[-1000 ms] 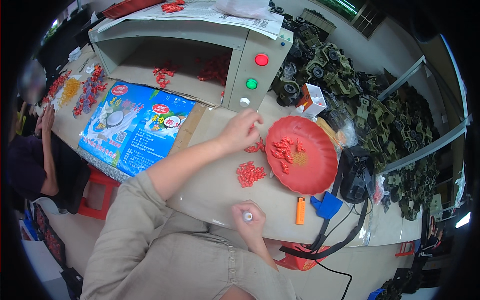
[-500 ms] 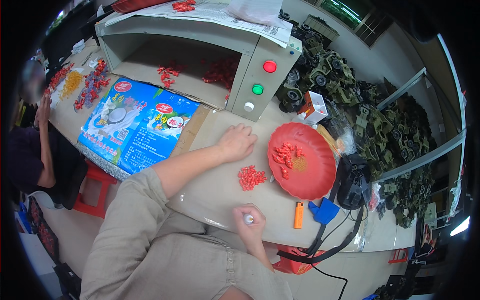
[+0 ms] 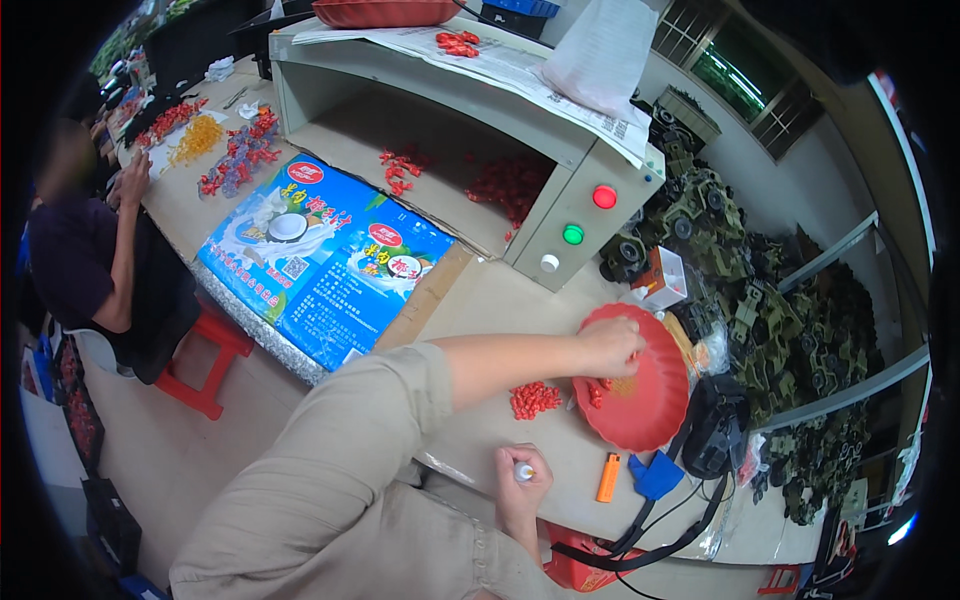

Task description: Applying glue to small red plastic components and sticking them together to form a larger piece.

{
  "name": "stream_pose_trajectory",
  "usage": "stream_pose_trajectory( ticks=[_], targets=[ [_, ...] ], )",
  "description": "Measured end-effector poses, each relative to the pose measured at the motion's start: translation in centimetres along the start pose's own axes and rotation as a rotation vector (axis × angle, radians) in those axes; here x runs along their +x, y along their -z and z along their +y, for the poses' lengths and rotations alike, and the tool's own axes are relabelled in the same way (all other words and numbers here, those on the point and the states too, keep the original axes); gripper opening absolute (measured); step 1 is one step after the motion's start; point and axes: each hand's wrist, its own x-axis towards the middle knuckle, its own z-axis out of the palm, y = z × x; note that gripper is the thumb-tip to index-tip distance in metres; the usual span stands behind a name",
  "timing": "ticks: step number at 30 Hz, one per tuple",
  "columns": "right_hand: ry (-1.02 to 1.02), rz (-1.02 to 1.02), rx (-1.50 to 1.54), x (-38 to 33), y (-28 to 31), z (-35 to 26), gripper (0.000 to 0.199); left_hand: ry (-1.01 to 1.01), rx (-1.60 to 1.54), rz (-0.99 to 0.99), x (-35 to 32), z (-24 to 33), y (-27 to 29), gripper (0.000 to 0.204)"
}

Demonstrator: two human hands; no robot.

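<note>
My left hand (image 3: 612,347) reaches over the red scalloped bowl (image 3: 662,400), its fingers bent down and drawn together; their tips are partly hidden. Small red plastic pieces (image 3: 598,392) and a patch of tiny tan bits (image 3: 624,388) lie in the bowl below it. Near the table's front edge, my right hand (image 3: 518,480) is closed around a small white bottle (image 3: 523,471) whose tip points up. Between the two hands, left of the bowl, sits a pile of small red pieces (image 3: 536,400) on the table.
An orange lighter (image 3: 608,478), a blue piece (image 3: 656,475) and a black strapped bag (image 3: 716,430) lie right of my right hand. A grey open-fronted machine (image 3: 575,240) stands behind a blue printed cardboard sheet (image 3: 320,260). Green toy vehicles (image 3: 790,350) are heaped right. Another person (image 3: 100,260) sits left.
My left hand has moved right, from the bare table beside the machine to over the bowl. My right hand still grips the bottle. The whole view has shifted.
</note>
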Motion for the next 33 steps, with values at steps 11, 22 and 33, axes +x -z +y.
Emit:
stream_pose_trajectory(
  ticks=[11, 22, 33],
  targets=[
    [-0.067, 0.006, 0.057, 0.2, 0.2, -0.1, 0.006, -0.029, 0.100, 0.360, -7.7, -6.6, 11.1, 0.011],
    [-0.214, 0.044, 0.055, 0.1, 0.4, -0.4, 0.004, 0.744, 0.516, 0.179, -5.0, -19.6, 14.6, 0.032],
    [-0.181, 0.024, -0.002, 0.4, 0.3, -0.3, 0.004, 0.596, 0.510, 0.551, -2.6, -25.1, 14.1, 0.036]
  ],
)
